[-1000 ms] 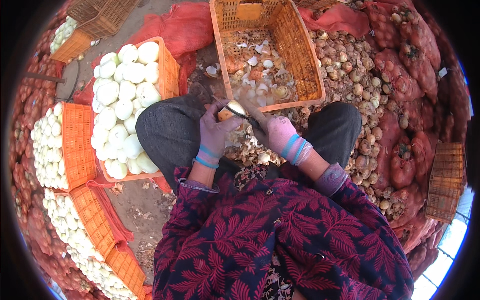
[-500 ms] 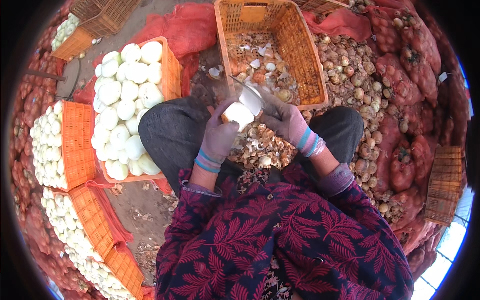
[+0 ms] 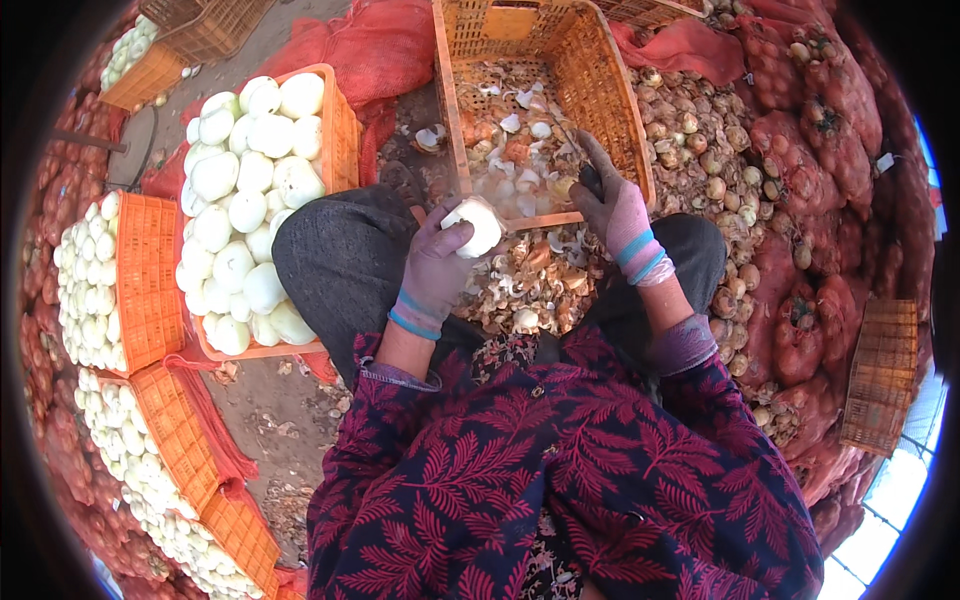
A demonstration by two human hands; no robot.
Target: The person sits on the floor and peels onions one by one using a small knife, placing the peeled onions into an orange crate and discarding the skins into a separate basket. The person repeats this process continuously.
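My gloved left hand [image 3: 435, 260] holds a peeled white onion [image 3: 482, 225] over my lap. My gloved right hand [image 3: 615, 215] is raised at the right edge of an orange crate [image 3: 459, 150] of skins and scraps, gripping a dark-handled knife [image 3: 590, 180]; its blade is hard to make out. Loose onion skins [image 3: 535, 285] lie between my legs. A crate heaped with peeled onions [image 3: 245, 210] stands beside my left knee.
More crates of peeled onions [image 3: 150, 280] line the left. Unpeeled onions [image 3: 715, 150] spread along the right beside red mesh sacks [image 3: 800, 340]. An orange crate [image 3: 880, 370] stands far right; red netting [image 3: 340, 50] lies behind the crates.
My hands have moved apart: my right hand has gone up and right with the knife, while my left keeps the onion, whose brown skin now shows white.
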